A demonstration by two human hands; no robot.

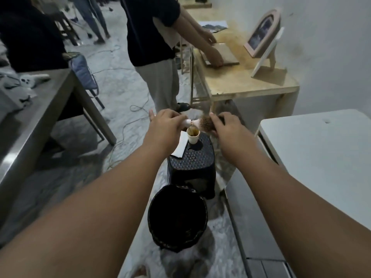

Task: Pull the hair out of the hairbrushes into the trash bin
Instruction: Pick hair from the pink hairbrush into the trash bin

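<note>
Hairbrush (205, 123) — left hand (166, 123), right hand (227, 125) gripping.

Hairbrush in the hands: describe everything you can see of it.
The hairbrush is a round brush with a white handle and a brown, bristly head. It is held roughly level, just above the paper cup on the black stool. The left hand grips the handle, and the right hand curls its fingers over the head. Blurred brownish hair seems to rise from the bristles.
</note>
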